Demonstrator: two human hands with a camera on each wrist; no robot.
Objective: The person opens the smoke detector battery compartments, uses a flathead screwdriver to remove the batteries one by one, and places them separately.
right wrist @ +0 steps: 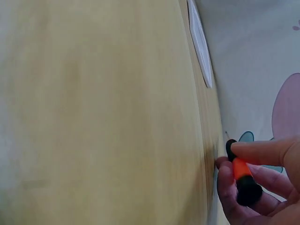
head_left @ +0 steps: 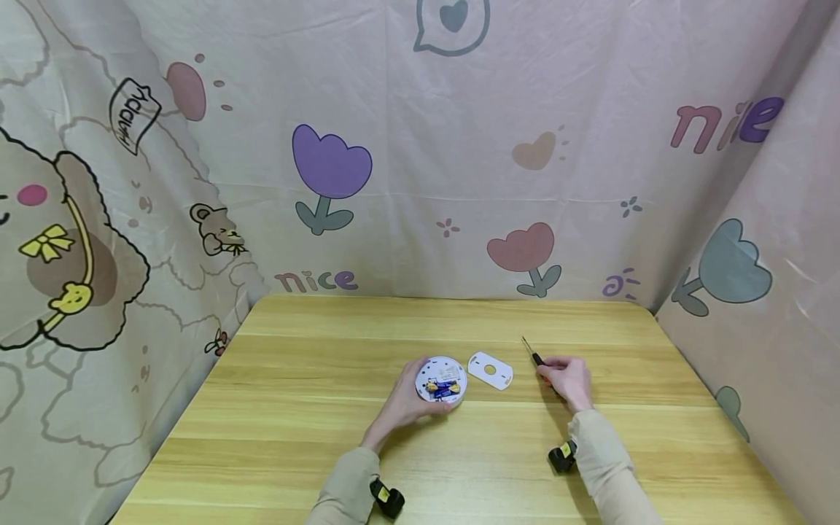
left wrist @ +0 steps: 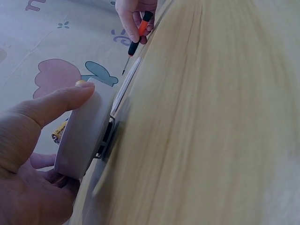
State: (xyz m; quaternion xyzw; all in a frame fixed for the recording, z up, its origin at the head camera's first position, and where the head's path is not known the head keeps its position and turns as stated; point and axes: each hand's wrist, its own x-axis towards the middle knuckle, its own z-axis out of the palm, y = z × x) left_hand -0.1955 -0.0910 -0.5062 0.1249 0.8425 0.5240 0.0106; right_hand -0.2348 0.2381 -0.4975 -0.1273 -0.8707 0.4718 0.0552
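Note:
My left hand (head_left: 408, 397) grips a round white battery-powered device (head_left: 453, 368) by its rim, thumb on one side and fingers on the other. Its face, turned up, shows a blue and yellow battery (head_left: 446, 389) area; in the left wrist view a yellow battery (left wrist: 59, 132) shows past the housing's edge. Off to the right, my right hand (head_left: 569, 380) holds a screwdriver (head_left: 538, 359) with a black and orange handle (right wrist: 242, 169), its thin shaft pointing away from me. Between the hands lies a flat white plate (head_left: 491, 370) with a round hole in its middle.
The wooden table (head_left: 295, 408) has a printed cloth (head_left: 420, 146) hanging behind it and at both sides. A small black camera (head_left: 387, 499) sits on the left wrist, another black camera (head_left: 562, 458) on the right.

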